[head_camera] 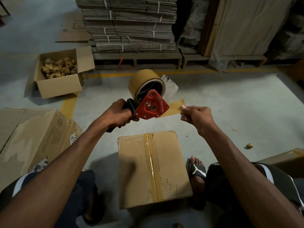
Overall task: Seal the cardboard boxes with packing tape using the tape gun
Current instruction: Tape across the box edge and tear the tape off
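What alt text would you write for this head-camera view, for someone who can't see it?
A person's left hand grips a red tape gun while the right hand pinches the pulled-out tape end above a taped cardboard box on a warehouse floor.

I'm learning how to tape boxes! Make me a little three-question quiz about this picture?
1. True or false: the left hand grips the handle of the tape gun.
2. What is the right hand pinching? A) a box flap B) the loose tape end C) a sandal
3. Fill in: the closed box between the person's feet already has a strip of ____ along its middle seam.

Key
1. True.
2. B: it pinches the tape pulled out from the gun.
3. tape.
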The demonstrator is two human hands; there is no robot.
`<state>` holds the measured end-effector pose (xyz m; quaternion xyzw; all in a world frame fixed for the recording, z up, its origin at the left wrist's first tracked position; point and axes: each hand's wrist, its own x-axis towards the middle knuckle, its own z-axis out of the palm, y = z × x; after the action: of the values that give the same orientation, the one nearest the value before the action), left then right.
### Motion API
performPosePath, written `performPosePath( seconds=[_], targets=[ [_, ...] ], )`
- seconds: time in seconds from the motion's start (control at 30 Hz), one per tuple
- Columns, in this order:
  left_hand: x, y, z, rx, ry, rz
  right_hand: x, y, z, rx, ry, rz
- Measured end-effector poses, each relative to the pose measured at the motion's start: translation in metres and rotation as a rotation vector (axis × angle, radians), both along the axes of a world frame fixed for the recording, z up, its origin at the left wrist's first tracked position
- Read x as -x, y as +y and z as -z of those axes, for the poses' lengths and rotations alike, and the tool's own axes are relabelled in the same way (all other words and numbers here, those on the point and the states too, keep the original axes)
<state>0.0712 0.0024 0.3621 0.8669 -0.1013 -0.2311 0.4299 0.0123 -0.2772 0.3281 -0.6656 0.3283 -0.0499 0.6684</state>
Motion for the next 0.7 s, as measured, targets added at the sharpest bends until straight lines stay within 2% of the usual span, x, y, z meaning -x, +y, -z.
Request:
performPosePath(
  seconds=[0.23,0.37,0.57,0.7],
  targets=[
    [-0.009,-0.002,0.036,-0.174,-0.156,-0.029,-0.003,0.006,0.028,0.164,0.009,-0.009],
    [-0.017,-0.021,0.059,-0.242,-0.199,0.014,-0.008,0.000,0.048,0.264,0.029,0.053],
    [-0.049,-0.039,0.112,-0.332,-0.209,0.109,-0.029,-0.010,0.127,0.315,0.058,0.158],
    [-0.068,-0.054,0.154,-0.364,-0.167,0.140,-0.040,-0.018,0.193,0.306,0.144,0.202]
  ],
)
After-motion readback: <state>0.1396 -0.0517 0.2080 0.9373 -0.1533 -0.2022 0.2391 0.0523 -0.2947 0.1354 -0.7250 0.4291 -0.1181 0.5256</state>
